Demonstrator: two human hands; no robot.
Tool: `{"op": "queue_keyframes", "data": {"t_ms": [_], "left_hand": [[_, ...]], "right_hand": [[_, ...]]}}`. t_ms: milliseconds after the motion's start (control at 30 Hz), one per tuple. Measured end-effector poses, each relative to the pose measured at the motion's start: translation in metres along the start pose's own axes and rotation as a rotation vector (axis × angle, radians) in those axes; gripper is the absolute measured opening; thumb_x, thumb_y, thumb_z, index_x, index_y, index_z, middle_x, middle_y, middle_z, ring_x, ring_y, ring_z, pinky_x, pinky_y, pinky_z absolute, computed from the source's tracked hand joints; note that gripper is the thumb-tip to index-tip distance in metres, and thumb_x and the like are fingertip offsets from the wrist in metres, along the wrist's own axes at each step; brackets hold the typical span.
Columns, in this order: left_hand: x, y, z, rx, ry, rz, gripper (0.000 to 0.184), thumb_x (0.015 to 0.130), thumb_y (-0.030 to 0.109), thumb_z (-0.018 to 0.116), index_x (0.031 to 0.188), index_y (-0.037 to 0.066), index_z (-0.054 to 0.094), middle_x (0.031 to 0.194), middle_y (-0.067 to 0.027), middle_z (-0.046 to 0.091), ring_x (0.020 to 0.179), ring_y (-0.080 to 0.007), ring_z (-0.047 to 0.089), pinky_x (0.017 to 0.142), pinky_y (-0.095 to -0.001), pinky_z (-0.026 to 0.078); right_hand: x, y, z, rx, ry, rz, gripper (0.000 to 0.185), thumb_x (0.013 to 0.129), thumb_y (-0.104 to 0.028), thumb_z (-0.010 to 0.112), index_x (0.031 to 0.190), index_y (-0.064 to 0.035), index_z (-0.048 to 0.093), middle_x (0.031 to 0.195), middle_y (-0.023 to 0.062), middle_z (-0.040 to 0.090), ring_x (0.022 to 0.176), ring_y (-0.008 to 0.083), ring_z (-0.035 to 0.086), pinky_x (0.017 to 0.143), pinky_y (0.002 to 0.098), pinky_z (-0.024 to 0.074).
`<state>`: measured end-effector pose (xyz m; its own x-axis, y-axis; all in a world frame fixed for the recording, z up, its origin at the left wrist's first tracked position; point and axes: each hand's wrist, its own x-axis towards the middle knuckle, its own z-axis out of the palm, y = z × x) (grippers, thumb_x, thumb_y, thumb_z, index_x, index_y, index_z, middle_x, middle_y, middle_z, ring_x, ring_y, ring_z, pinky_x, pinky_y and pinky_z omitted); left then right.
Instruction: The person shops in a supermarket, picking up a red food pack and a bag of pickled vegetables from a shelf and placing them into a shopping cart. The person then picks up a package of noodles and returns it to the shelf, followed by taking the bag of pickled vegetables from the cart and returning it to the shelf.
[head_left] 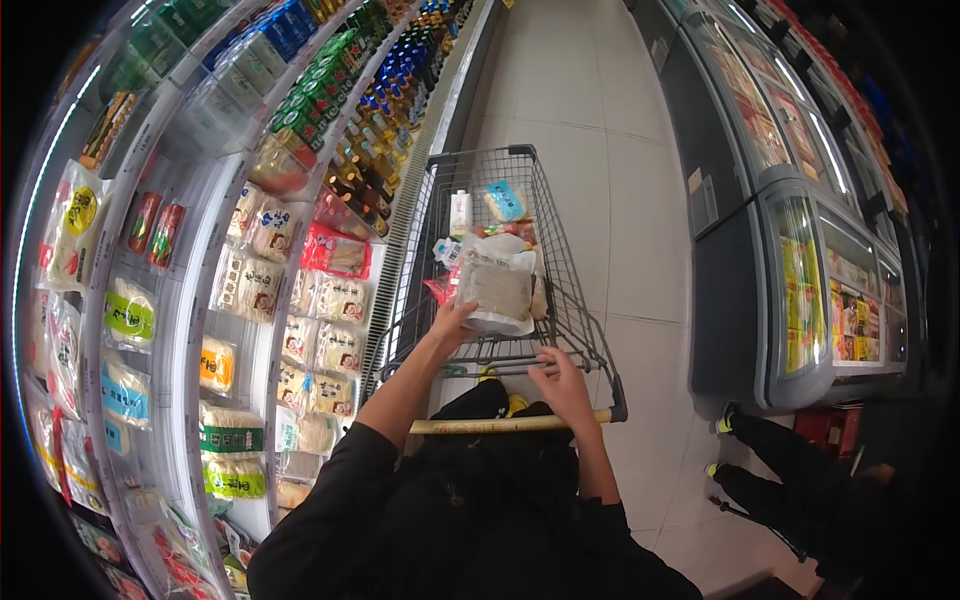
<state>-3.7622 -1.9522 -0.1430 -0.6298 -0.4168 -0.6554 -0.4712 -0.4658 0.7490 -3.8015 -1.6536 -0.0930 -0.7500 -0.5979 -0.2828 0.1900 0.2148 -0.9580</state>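
In the head view, my left hand (455, 325) grips the lower left edge of a clear plastic food pack (495, 288) with flat, greyish-brown contents. The pack is over the other goods in a wire shopping cart (570, 260). My right hand (562, 383) is above the rear of the cart, near its handle (500, 425), fingers loosely bent and apart, holding nothing. Farther forward in the cart are a white carton (460, 212) and a blue-and-white pack (505, 201). A red pack (441, 288) shows partly beside my left hand.
Refrigerated shelves (230, 170) with packed noodles (247, 285), green cans (320, 90) and bottles (385, 120) line the left. Glass-topped freezers (790, 230) run along the right. Tiled floor (600, 100) stretches ahead between them. Another person's dark-clothed legs (770, 470) are at lower right.
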Motion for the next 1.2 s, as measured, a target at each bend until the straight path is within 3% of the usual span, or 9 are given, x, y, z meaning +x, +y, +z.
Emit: {"op": "queue_keyframes", "data": {"t_ms": [200, 367, 433, 533, 600, 700, 800, 900, 1200], "left_hand": [[0.045, -0.035, -0.052, 0.313, 0.065, -0.12, 0.062, 0.091, 0.011, 0.066, 0.151, 0.005, 0.052, 0.127, -0.0119, 0.066, 0.114, -0.0285, 0.064, 0.091, -0.0488, 0.055], [0.002, -0.009, -0.073, 0.431, -0.046, -0.049, 0.054, 0.094, 0.02, 0.069, 0.144, 0.003, 0.059, 0.122, -0.0143, 0.073, 0.114, -0.0239, 0.066, 0.091, -0.0366, 0.053], [-0.035, 0.005, -0.071, 0.556, -0.152, 0.106, 0.052, 0.098, 0.029, 0.068, 0.143, 0.003, 0.06, 0.121, -0.0146, 0.074, 0.112, -0.0233, 0.069, 0.092, -0.0364, 0.055], [-0.109, 0.017, -0.068, 1.141, -0.115, 0.332, 0.045, 0.099, 0.039, 0.067, 0.131, 0.008, 0.069, 0.123, -0.0156, 0.073, 0.113, -0.0345, 0.069, 0.095, -0.0435, 0.054], [-0.124, 0.011, -0.067, 1.265, -0.082, 0.598, 0.042, 0.095, 0.048, 0.069, 0.111, 0.01, 0.076, 0.12, -0.0094, 0.075, 0.112, -0.0296, 0.069, 0.094, -0.0448, 0.05], [-0.124, 0.011, -0.056, 1.434, -0.005, 0.829, 0.047, 0.092, 0.053, 0.07, 0.111, 0.01, 0.075, 0.109, -0.007, 0.075, 0.107, -0.0269, 0.069, 0.098, -0.0449, 0.045], [-0.101, 0.006, -0.046, 1.437, -0.044, 0.582, 0.05, 0.087, 0.058, 0.073, 0.093, 0.01, 0.068, 0.094, -0.0099, 0.073, 0.089, -0.0301, 0.072, 0.075, -0.0453, 0.054], [-0.092, -0.004, -0.035, 1.435, 0.104, 0.583, 0.052, 0.084, 0.06, 0.075, 0.088, 0.01, 0.064, 0.08, -0.0109, 0.071, 0.077, -0.0319, 0.072, 0.062, -0.0465, 0.054], [-0.077, -0.013, -0.004, 1.43, 0.197, 0.582, 0.05, 0.085, 0.059, 0.075, 0.094, 0.011, 0.063, 0.073, -0.0125, 0.07, 0.069, -0.0339, 0.072, 0.061, -0.0485, 0.053]], "right_hand": [[-0.031, -0.016, -0.02, -0.322, 0.031, -0.081, 0.051, 0.094, -0.032, 0.073, 0.135, -0.0037, 0.06, 0.121, 0.0119, 0.068, 0.107, 0.0306, 0.069, 0.093, 0.0393, 0.0537], [-0.039, -0.003, -0.015, -0.669, 0.201, -0.076, 0.033, 0.095, -0.034, 0.071, 0.117, -0.0081, 0.071, 0.091, 0.0098, 0.074, 0.078, 0.03, 0.071, 0.071, 0.0421, 0.0549], [-0.036, 0.007, -0.008, -0.746, 0.226, -0.1, 0.028, 0.096, -0.034, 0.07, 0.11, -0.0097, 0.073, 0.08, 0.008, 0.071, 0.07, 0.0299, 0.07, 0.065, 0.0429, 0.0529], [-0.029, 0.005, -0.006, -0.847, 0.274, -0.136, 0.022, 0.095, -0.034, 0.071, 0.098, -0.0124, 0.075, 0.063, 0.0051, 0.066, 0.058, 0.0285, 0.067, 0.057, 0.042, 0.0498], [-0.03, 0.007, -0.006, -0.867, 0.291, -0.14, 0.021, 0.095, -0.034, 0.071, 0.093, -0.0135, 0.076, 0.058, 0.004, 0.064, 0.055, 0.0273, 0.066, 0.055, 0.0404, 0.0487], [-0.027, 0.003, -0.007, -0.866, 0.238, -0.067, 0.019, 0.095, -0.033, 0.071, 0.094, -0.0144, 0.076, 0.058, 0.0045, 0.064, 0.055, 0.0267, 0.066, 0.055, 0.0395, 0.049], [-0.022, -0.003, -0.012, -0.872, 0.188, 0.005, 0.019, 0.095, -0.034, 0.071, 0.095, -0.0156, 0.077, 0.059, 0.0044, 0.065, 0.056, 0.0266, 0.067, 0.056, 0.0399, 0.0494], [-0.018, 0.0, -0.014, -0.941, 0.209, 0.022, 0.02, 0.094, -0.035, 0.071, 0.097, -0.0166, 0.077, 0.06, 0.0046, 0.065, 0.059, 0.0273, 0.068, 0.057, 0.0407, 0.0498], [0.009, 0.016, -0.049, -0.95, 0.444, -0.179, 0.015, 0.092, -0.028, 0.071, 0.085, -0.0158, 0.074, 0.057, 0.0061, 0.064, 0.054, 0.0307, 0.066, 0.053, 0.0424, 0.0494]]}}
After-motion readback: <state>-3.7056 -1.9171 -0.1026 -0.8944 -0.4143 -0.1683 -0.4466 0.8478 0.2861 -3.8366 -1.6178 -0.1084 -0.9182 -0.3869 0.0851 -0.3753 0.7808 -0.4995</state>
